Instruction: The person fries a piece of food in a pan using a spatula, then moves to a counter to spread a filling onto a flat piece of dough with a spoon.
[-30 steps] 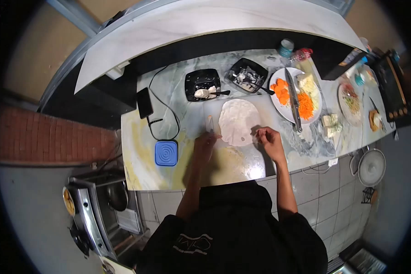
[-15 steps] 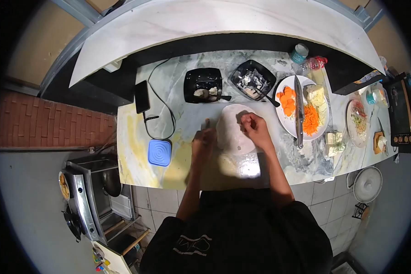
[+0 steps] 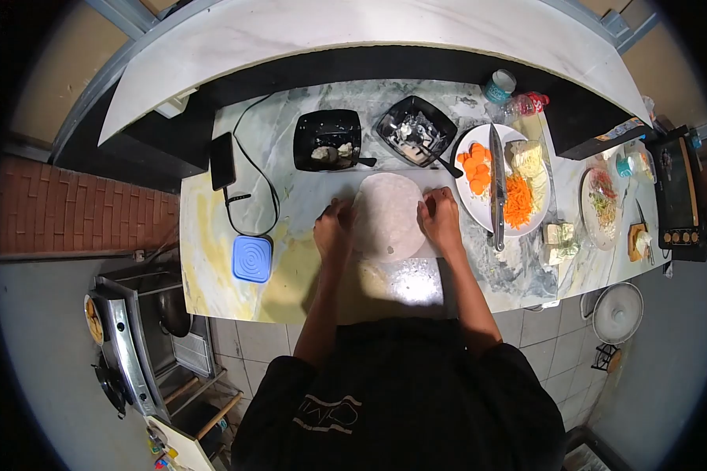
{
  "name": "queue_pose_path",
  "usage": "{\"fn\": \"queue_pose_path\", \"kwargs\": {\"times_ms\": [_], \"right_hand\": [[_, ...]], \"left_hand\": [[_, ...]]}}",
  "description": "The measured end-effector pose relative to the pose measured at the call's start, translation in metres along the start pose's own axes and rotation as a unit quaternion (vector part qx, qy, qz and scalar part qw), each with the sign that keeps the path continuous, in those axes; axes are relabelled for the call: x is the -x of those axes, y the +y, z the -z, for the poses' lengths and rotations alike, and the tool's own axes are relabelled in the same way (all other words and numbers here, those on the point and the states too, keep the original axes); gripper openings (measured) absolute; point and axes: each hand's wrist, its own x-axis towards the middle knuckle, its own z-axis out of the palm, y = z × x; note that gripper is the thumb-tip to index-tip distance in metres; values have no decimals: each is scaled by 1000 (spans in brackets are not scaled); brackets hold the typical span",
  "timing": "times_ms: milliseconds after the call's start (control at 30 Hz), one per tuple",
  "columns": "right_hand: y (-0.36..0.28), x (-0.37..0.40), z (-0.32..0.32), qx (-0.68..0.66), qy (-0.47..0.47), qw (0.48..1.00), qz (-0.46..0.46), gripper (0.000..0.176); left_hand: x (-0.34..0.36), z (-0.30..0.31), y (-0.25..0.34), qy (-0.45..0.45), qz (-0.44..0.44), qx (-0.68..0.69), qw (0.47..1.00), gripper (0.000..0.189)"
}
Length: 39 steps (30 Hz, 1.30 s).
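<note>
A thin round white wrapper [image 3: 390,220] lies flat on the counter in front of me, with a small spot near its lower edge. My left hand [image 3: 335,228] is at its left edge, fingers curled and pinched on the rim. On the opposite side, my right hand [image 3: 441,220] pinches the right edge between thumb and fingers. Just beyond the wrapper stand two black square bowls: the left bowl [image 3: 327,129] holds pale lumps and a dark-handled utensil, and the right bowl [image 3: 404,110] has white residue and another utensil.
To the right, a white plate [image 3: 467,208] carries sliced and shredded carrot and cabbage, with a knife [image 3: 499,188] across it. White blocks [image 3: 559,243] and a second plate [image 3: 589,212] sit farther right. A phone [image 3: 222,161] with a cable and a blue square box [image 3: 252,259] are left.
Both hands have come down onto the wrapper's two edges; before, the left was blurred beside it and the right raised over its right side. The view has shifted slightly.
</note>
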Motion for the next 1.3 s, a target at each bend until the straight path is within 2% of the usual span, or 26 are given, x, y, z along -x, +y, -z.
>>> {"fn": "queue_pose_path", "kwargs": {"times_ms": [33,167,233,367,433,567,667,867,933,967,1000,1033,1067,1100,1133,1167,1233,1267,1300], "right_hand": [[2,0,-2,-1,-1,1000,2,17],[3,-2,-2,-17,2,1000,-2,14],[-1,-3,0,-20,-10,1000,-14,13],[-4,-3,2,17,-32,999,-20,11],[-2,-3,1,26,-33,999,-16,11],[8,-1,-3,39,-13,999,5,10],[9,0,-2,52,3,998,27,11],[-16,-3,3,64,45,996,49,16],[-25,-8,-3,64,58,994,62,20],[-29,-15,-8,5,47,997,60,22],[-34,-23,-12,-54,34,996,58,26],[-38,-30,-19,-55,33,996,61,26],[-43,-39,-27,-116,-7,993,21,30],[-44,-48,-35,-175,-50,983,-20,35],[-43,-58,-43,-189,-89,977,-48,40],[-42,-63,-50,-189,-94,977,-43,40],[-59,-69,-57,-244,-158,947,-134,37],[-60,-75,-61,-238,-175,939,-175,41],[-59,-79,-67,-237,-178,939,-172,41]], "left_hand": [[-1,0,0,-8,20,-23,999,19],[0,2,6,14,11,-18,1000,18],[2,3,8,33,-37,-18,999,16],[-1,-9,-4,18,-24,16,999,13],[-1,-11,-1,46,-10,-37,998,11],[0,-10,2,37,-5,-71,997,10],[-1,-11,0,59,-43,-78,994,11],[0,-4,5,40,-63,-68,995,13],[2,-6,9,73,-135,-78,985,22],[3,-11,10,75,-134,-78,985,22],[5,-19,9,60,-183,-41,981,30],[6,-24,13,44,-230,-4,972,38],[8,-28,17,49,-228,-5,972,38],[11,-29,24,2,-252,-36,967,43],[14,-31,27,-45,-274,-67,958,49],[17,-32,28,-39,-270,-68,960,49],[24,-39,22,-91,-274,-87,953,55],[25,-43,18,-90,-281,-80,952,54],[26,-42,16,-86,-279,-80,953,54]]}}
